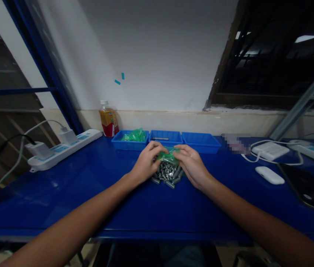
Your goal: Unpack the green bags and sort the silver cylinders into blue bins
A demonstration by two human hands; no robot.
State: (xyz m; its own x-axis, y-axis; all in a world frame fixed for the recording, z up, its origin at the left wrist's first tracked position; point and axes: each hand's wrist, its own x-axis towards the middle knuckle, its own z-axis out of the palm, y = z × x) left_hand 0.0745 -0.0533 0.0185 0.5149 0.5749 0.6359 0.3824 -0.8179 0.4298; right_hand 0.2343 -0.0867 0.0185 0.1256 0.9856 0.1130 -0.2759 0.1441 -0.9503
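A small green plastic bag (pixel 170 157) is pinched between my two hands, just above a pile of small metal parts (pixel 169 172) on the blue table. My left hand (pixel 147 161) closes its fingers on the bag's left side. On the other side my right hand (pixel 190 163) grips the bag with thumb and fingers. Some of the metal parts are short cylinders, lying at the pile's near edge. What the bag holds is too blurred to make out. Behind the hands, a blue tray (pixel 130 145) has several green bags (pixel 135 135) in it.
Two more blue trays stand in the row, a middle one (pixel 165 133) with a thin metal piece and a right one (pixel 201 142). A drink bottle (pixel 108 120) and a power strip (pixel 65 148) are left. A charger (pixel 270 151), white case (pixel 269 175) and phone (pixel 307 189) lie right.
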